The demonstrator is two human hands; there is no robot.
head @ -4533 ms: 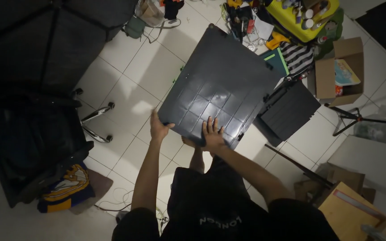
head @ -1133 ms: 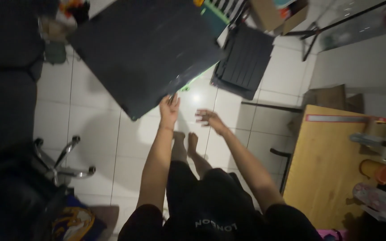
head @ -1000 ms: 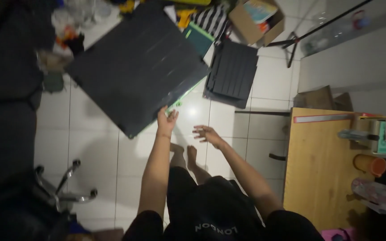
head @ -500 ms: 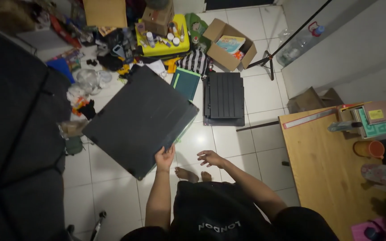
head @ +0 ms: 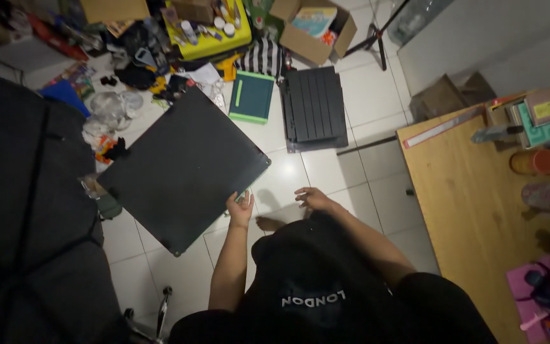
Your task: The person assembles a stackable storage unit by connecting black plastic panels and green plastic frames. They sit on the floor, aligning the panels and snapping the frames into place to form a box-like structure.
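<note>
My left hand (head: 239,207) grips the near edge of a large flat dark grey panel (head: 179,167), which hangs tilted over the white tiled floor (head: 332,172). The panel has a thin green edge near my fingers. My right hand (head: 312,197) hovers free to the right of it, fingers spread, holding nothing. One bare foot (head: 268,223) shows on the tiles between my arms.
A dark ribbed panel (head: 313,105) and a green-edged board (head: 251,95) lie on the floor farther off. Clutter, a yellow lid (head: 208,38) with bottles and a cardboard box (head: 313,25) fill the far floor. A wooden desk (head: 472,191) stands right; a dark sofa (head: 27,210) left.
My right hand has let go of the big panel, which now hangs from my left hand alone and has swung to the left. The view has tilted and shifted.
</note>
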